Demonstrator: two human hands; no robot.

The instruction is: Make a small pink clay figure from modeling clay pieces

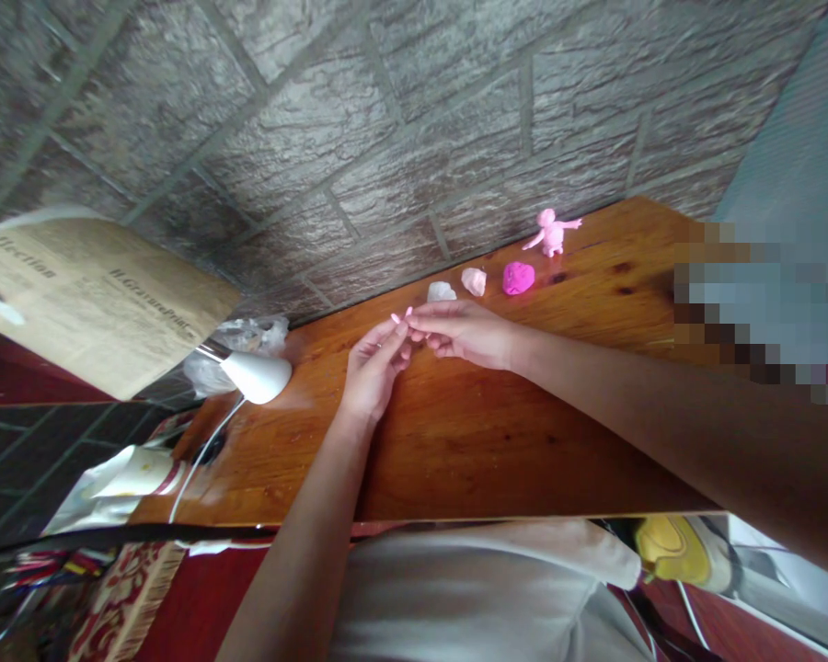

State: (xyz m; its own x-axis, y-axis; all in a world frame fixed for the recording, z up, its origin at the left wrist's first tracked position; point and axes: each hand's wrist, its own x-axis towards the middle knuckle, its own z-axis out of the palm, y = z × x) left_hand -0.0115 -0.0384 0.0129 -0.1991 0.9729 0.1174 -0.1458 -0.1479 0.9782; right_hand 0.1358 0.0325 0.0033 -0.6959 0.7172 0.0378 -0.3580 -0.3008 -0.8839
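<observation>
My left hand (pixel 374 372) and my right hand (pixel 464 331) meet above the wooden table, fingertips close together. Both are closed in a pinch on a small pink clay piece (pixel 396 318), whose ends peek out between the fingers. Whether it is one bit or two I cannot tell, as the fingertips hide most of it. Just beyond my right hand lies a white clay lump (pixel 442 291). Beside that are a pale pink lump (pixel 474 281) and a bright magenta lump (pixel 519 278). A small pink clay figure (pixel 552 233) with outstretched arms stands behind them, near the wall.
A lamp with a paper shade (pixel 103 294) and white base (pixel 258 377) stands at the left, with a clear plastic bag (pixel 262 333) behind it. A paper cup (pixel 138 471) lies near the left end. The brick-patterned wall (pixel 386 138) borders the table (pixel 511 441).
</observation>
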